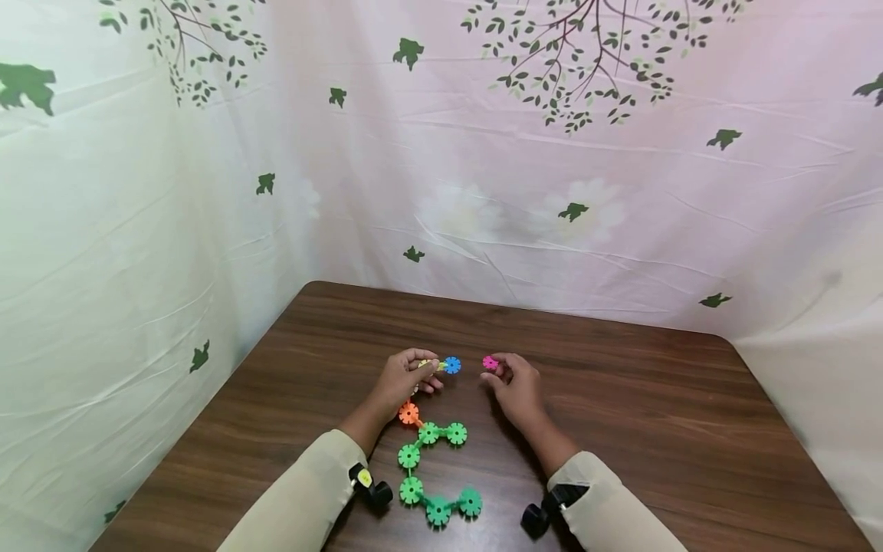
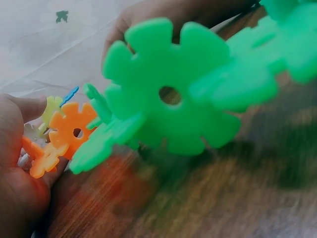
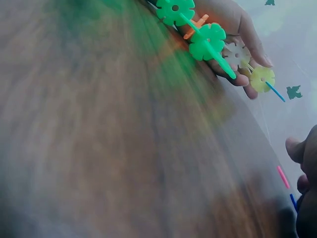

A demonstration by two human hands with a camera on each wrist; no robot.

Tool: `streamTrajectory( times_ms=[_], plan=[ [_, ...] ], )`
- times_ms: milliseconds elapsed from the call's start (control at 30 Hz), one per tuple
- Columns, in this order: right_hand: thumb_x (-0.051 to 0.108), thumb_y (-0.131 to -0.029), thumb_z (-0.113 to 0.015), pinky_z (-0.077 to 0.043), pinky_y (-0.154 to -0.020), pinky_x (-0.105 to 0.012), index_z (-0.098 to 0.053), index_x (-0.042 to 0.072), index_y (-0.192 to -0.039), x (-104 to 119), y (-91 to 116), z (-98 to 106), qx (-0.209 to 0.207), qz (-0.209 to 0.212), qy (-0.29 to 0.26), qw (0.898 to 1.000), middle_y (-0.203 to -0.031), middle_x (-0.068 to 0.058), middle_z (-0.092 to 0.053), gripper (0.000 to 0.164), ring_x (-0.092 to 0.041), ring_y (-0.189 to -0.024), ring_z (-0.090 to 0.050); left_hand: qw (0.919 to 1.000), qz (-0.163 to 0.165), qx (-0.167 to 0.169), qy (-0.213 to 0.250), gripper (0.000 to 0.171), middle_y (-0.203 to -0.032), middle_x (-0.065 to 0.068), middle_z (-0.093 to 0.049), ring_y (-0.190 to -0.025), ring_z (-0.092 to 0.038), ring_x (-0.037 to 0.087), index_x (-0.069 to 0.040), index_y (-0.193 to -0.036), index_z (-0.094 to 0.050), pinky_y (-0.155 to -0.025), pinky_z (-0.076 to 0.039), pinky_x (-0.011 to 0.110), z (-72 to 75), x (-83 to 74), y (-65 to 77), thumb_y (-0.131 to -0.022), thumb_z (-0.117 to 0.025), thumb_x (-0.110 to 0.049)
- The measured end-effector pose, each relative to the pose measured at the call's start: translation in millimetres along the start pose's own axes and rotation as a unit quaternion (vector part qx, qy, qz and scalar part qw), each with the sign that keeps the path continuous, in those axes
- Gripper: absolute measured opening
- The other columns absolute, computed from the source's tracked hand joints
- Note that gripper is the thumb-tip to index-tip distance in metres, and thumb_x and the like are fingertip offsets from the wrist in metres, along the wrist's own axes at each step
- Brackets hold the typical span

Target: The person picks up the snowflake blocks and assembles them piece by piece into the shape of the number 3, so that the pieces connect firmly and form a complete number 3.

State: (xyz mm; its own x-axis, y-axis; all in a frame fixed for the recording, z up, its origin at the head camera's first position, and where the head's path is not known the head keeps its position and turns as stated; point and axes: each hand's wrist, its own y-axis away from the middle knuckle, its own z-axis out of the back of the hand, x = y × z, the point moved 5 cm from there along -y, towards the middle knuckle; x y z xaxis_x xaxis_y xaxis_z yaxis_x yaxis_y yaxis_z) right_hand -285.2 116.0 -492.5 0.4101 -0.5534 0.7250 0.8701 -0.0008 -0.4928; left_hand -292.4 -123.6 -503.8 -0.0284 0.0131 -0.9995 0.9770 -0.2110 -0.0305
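Note:
My left hand [image 1: 402,377] pinches a yellow notched flower disc [image 3: 262,79] in a linked chain. A blue disc [image 1: 452,365] is slotted onto the yellow one and points toward my right hand. Pale whitish discs [image 3: 237,55], orange discs [image 1: 408,413] and several green discs [image 1: 409,457] follow down the chain. Across a small gap, my right hand [image 1: 519,389] holds a loose pink disc [image 1: 490,363] at its fingertips. A dark blue edge [image 3: 293,202] shows beside those fingers in the right wrist view; whether it is gripped too, I cannot tell.
A brown wood-grain table [image 1: 655,429] lies under the chain, which curves toward the front edge and ends in darker green discs [image 1: 471,503]. Pale cloth with printed leaves [image 1: 441,169] hangs behind and beside the table. A black wrist camera [image 1: 372,491] sits near the chain.

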Motion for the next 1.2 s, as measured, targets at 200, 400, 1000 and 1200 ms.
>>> streamTrajectory(
  times_ms=[200,400,1000,1200],
  plan=[
    [-0.001,-0.086,-0.091,-0.047,-0.072,-0.025,-0.078,-0.005,-0.111,-4.7,-1.5,7.1,-0.033,-0.027,0.025,0.999,-0.091,-0.016,-0.066,0.029,-0.024,-0.081,-0.060,1.0000,0.005,-0.001,-0.008,0.033,-0.118,0.030,-0.077,-0.079,-0.078,0.012,0.004,-0.135,-0.069,-0.073,-0.064,0.025,-0.9,1.0,0.2,-0.110,-0.067,-0.018],
    [0.001,-0.089,-0.089,-0.052,-0.095,-0.048,-0.078,-0.006,-0.116,-10.9,-3.2,10.6,-0.030,-0.068,0.045,0.996,-0.107,-0.021,-0.065,0.031,-0.039,-0.105,-0.064,0.9998,0.014,-0.002,-0.015,0.033,-0.116,0.029,-0.078,-0.080,-0.078,0.013,0.005,-0.132,-0.071,-0.074,-0.064,0.026,-0.8,4.2,-0.9,-0.110,-0.068,-0.019],
    [0.016,-0.104,-0.074,-0.045,-0.105,-0.061,-0.074,-0.007,-0.124,-25.8,-4.7,18.1,0.036,-0.169,0.139,0.975,-0.127,-0.025,-0.060,0.030,-0.046,-0.127,-0.054,0.9998,0.010,0.000,-0.016,0.033,-0.118,0.029,-0.077,-0.080,-0.077,0.012,0.006,-0.133,-0.070,-0.075,-0.063,0.025,-2.4,2.6,-0.5,-0.111,-0.067,-0.018],
    [0.012,-0.100,-0.076,-0.048,-0.098,-0.060,-0.069,-0.002,-0.114,-24.0,-5.4,19.8,0.020,-0.159,0.145,0.976,-0.115,-0.024,-0.067,0.021,-0.047,-0.118,-0.062,0.9998,0.009,-0.004,-0.015,0.032,-0.118,0.029,-0.077,-0.080,-0.077,0.012,0.005,-0.132,-0.070,-0.074,-0.063,0.025,-2.8,0.4,0.7,-0.110,-0.067,-0.017]
  ],
)
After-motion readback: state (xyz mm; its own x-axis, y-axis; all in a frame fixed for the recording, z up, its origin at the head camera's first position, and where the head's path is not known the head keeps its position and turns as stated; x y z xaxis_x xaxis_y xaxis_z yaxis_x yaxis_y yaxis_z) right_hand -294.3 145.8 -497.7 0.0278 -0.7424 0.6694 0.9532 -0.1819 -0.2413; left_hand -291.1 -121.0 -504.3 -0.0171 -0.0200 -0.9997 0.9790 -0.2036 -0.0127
